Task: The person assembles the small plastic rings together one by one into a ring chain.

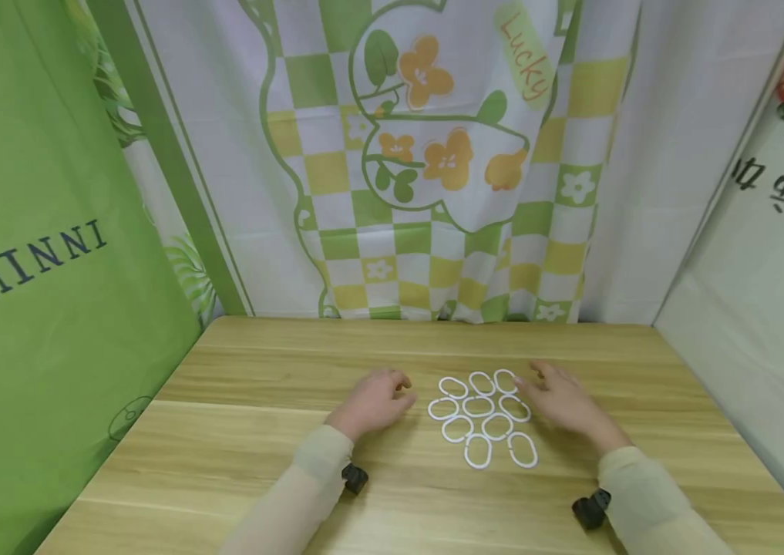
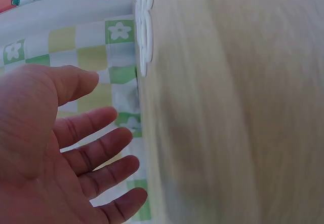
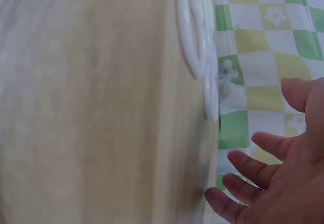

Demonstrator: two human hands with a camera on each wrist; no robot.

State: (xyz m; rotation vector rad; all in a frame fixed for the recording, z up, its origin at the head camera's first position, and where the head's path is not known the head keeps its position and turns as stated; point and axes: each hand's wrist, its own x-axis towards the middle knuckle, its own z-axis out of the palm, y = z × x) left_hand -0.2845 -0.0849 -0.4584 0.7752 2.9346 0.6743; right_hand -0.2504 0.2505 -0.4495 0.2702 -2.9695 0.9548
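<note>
Gap left of white rings (image 1: 479,417)

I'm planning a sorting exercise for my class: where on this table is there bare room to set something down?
Bare wooden tabletop lies left of the left hand, right of the right hand, between the white oval split rings and the checked curtain, and between the sleeves nearer the person. It's crowded between the hands, where the rings cluster.

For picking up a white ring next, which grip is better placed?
Probably the right grip: in the head view it is close beside the white rings, while bare table separates the left grip from them.
</note>
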